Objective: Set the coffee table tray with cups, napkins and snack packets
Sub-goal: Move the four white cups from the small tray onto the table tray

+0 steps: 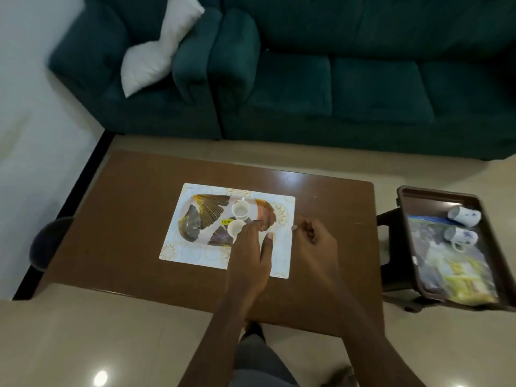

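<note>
Bare forearms (223, 317), dark grey trousers (257, 358)

- Left hand (251, 247), frame centre: fingers straight, thumb spread.
- Right hand (315, 241), just right of it: fingers loosely curled.
- The 2 forearms enter from below.

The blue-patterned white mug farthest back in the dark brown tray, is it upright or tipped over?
Tipped over: the blue-patterned white mug lies on its side in the dark brown tray, mouth facing left.

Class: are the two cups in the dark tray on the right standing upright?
No: both patterned cups lie on their sides in the dark tray.
</note>
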